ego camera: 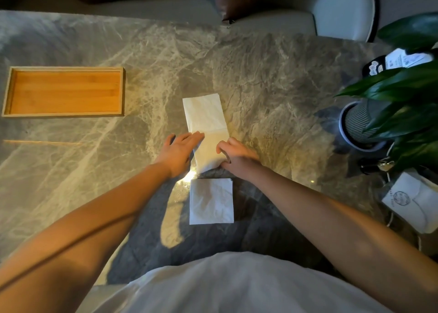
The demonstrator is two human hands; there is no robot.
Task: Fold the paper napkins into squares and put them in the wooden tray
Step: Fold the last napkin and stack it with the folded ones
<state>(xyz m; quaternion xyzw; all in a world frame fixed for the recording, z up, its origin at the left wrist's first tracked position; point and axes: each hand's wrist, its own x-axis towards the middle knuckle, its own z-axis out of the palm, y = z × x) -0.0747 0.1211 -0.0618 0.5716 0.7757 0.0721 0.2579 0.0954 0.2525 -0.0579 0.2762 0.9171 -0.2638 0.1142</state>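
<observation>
A long white paper napkin (205, 118) lies as a narrow rectangle in the middle of the marble table. My left hand (178, 151) rests flat with spread fingers on the napkin's left edge near its close end. My right hand (235, 154) has curled fingers pressing or pinching the right side of that same end. A second napkin (211, 201), folded into a square, lies just below, nearer my body. The wooden tray (7, 92) sits at the far left with nothing in it.
A potted plant (362, 125) with large green leaves stands at the right edge. A white paper bag (412, 201) and a dark packet (400, 60) lie near it. Chairs stand beyond the table's far edge (142, 16).
</observation>
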